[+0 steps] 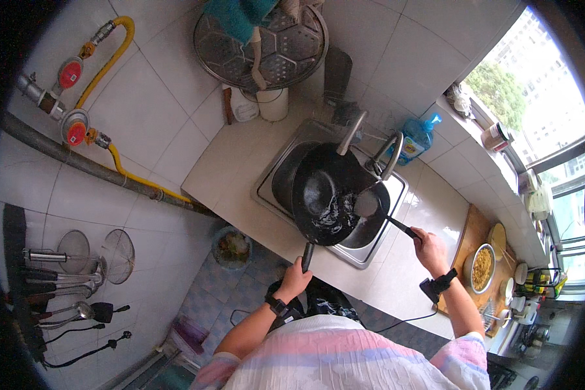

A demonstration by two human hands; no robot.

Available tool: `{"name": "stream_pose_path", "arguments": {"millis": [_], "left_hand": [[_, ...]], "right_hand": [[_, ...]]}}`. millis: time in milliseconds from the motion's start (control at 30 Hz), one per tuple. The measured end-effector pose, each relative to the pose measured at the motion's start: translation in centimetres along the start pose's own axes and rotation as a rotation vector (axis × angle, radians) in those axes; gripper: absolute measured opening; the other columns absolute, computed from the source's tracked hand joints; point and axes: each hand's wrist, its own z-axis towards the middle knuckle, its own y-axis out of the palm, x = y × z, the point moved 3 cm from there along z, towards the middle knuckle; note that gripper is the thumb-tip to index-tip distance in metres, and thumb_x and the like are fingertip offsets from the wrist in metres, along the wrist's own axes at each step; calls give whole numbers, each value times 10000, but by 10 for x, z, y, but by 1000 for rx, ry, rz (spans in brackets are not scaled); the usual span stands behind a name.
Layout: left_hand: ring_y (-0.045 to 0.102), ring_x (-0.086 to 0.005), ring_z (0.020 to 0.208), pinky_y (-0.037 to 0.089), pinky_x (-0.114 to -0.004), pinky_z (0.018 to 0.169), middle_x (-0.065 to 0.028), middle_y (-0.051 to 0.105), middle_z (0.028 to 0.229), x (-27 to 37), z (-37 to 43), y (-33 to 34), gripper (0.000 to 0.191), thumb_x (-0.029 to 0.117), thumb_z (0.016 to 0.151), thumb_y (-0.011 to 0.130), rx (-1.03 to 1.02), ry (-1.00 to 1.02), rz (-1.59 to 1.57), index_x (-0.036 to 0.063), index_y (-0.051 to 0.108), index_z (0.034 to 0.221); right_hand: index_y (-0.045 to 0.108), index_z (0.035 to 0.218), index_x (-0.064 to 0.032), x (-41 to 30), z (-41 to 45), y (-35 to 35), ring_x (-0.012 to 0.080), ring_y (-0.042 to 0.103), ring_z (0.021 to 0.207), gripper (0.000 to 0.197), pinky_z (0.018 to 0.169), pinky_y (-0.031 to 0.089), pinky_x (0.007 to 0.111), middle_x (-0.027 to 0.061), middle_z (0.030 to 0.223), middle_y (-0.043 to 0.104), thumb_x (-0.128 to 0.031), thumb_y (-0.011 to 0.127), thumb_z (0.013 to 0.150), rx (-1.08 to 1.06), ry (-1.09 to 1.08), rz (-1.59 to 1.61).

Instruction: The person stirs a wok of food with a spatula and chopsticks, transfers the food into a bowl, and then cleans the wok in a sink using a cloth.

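A black wok (317, 195) rests over the stainless steel double sink (365, 261), with some shiny water inside it. My left hand (296, 282) is closed around the wok's black handle, near the counter's front edge. In my right hand (430, 249) is the black handle of a round-headed utensil (367, 204), whose head is over the right part of the wok; its exact kind is blurred. The curved metal faucet (387, 158) stands behind, its spout above the wok's right rim, and a thin stream seems to fall from it.
A blue bottle of dish soap (414, 141) stands behind the sink. Right on a wooden board (456, 273) is a metal bowl of yellowish food (480, 268). Steamer trays (292, 53) and white containers (273, 105) stand at the back left. A bin (231, 247) is on the floor.
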Motion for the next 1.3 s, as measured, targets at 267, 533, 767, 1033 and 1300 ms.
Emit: {"name": "stream_pose_path", "arguments": {"millis": [267, 533, 767, 1033, 1300], "left_hand": [[583, -475, 721, 453, -499, 587, -274, 592, 727, -14, 6, -7, 297, 137, 783, 602, 50, 157, 22, 1, 465, 1009], [483, -139, 377, 378, -320, 341, -56, 502, 577, -11, 2, -16, 245, 70, 822, 553, -207, -158, -423, 33, 493, 1056], [440, -108, 390, 363, -289, 339, -8, 463, 575, -20, 7, -19, 346, 57, 835, 562, -266, -180, -469, 36, 472, 1168], [420, -93, 398, 355, -279, 347, 6, 440, 590, -19, 7, -18, 400, 32, 844, 550, -299, -188, -602, 49, 453, 1232], [387, -81, 413, 353, -272, 359, 16, 402, 600, -5, 11, -20, 279, 32, 871, 532, -398, -265, -682, 63, 393, 1111]], "right_hand": [[695, 1092, -194, -49, 38, -7, 355, 648, 787, 242, 721, 515, 429, 155, 898, 689, -239, 574, 888, -421, 0, 176], [717, 1037, -196, -27, 49, -48, 328, 660, 795, 219, 714, 524, 403, 138, 893, 695, -226, 596, 857, -435, -31, 27], [703, 1101, -149, -69, 84, -14, 92, 510, 505, 259, 448, 405, 251, 2, 641, 590, -250, 547, 921, -780, 84, 290], [700, 1120, -154, -50, 68, -31, 75, 507, 511, 261, 451, 416, 231, -8, 617, 578, -215, 555, 912, -750, -29, 254], [637, 1181, -85, -78, 76, 72, 144, 577, 614, 317, 603, 481, 304, 55, 758, 646, -262, 543, 935, -487, 63, 649]]}}
